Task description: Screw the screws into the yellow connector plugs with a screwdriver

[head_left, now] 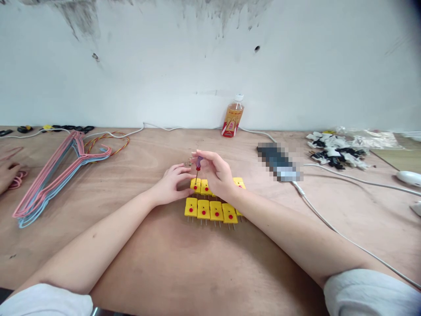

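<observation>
My hands work together at the middle of the tabletop [138, 259]. The left hand [171, 186] is half curled, its fingers gripping the leftmost yellow connector [195, 185] of the far row. The right hand [215, 174] pinches a small screwdriver [198, 163] with a purple handle, its shaft pointing down onto that connector. The connectors look light and stiff, probably plastic, and small enough to skid, so I'd hold one by its yellow body and keep off the metal pins [215, 224]. I count four in the near row, with a fifth partly hidden behind the last; the far row shows three, with more under my right hand. Just beyond lie a few tiny screws [189, 161], and one orange-labelled bottle [233, 117] stands by the wall. To the left, a co-worker's hand [8, 173] rests near pink and blue wire hangers [49, 175]; to the right is a heap of black and white plug parts [335, 151].
</observation>
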A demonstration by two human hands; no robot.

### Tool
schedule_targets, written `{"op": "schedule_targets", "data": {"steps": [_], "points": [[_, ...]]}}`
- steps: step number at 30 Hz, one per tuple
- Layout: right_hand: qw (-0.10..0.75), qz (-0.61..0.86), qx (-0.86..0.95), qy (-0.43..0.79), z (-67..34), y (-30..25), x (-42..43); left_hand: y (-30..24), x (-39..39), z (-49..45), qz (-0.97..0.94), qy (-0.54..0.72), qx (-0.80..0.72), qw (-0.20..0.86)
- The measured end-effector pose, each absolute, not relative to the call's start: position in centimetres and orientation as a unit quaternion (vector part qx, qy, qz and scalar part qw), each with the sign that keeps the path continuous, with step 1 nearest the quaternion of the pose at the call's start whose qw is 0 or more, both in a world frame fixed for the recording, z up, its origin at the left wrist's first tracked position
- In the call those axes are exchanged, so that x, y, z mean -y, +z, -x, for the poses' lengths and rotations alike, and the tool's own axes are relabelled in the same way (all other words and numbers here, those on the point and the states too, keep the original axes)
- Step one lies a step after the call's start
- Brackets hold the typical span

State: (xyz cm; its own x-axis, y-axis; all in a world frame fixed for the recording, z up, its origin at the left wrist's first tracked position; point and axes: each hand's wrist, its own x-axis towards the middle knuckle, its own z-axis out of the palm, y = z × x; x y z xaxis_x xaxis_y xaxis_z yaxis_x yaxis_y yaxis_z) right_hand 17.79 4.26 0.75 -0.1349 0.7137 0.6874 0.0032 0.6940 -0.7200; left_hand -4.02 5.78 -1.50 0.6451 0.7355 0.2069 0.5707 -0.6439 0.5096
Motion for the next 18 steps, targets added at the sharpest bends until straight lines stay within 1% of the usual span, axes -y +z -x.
{"op": "schedule_targets", "data": {"steps": [3,8,10,12,15,18], "points": [[0.606,0.258,0.686,0.308,-17.78,0.74,-4.22,-1.51,-5.8,4.03,-0.883,0.202,-0.37,0.205],[0.619,0.288,0.687,0.248,-17.72,0.58,-4.36,-1.48,-5.83,3.96,-0.882,0.195,-0.377,0.206],[0.621,0.263,0.689,0.265,-17.66,0.52,-4.33,-1.62,-5.91,3.98,-0.882,0.199,-0.375,0.205],[0.613,0.234,0.688,0.309,-17.65,0.55,-4.27,-1.76,-6.0,4.01,-0.883,0.204,-0.37,0.204],[0.582,0.246,0.692,0.349,-17.75,0.88,-4.2,-1.7,-6.06,3.97,-0.885,0.203,-0.367,0.204],[0.571,0.28,0.715,0.291,-17.86,1.35,-4.2,-1.33,-5.97,3.87,-0.883,0.185,-0.375,0.211]]}}
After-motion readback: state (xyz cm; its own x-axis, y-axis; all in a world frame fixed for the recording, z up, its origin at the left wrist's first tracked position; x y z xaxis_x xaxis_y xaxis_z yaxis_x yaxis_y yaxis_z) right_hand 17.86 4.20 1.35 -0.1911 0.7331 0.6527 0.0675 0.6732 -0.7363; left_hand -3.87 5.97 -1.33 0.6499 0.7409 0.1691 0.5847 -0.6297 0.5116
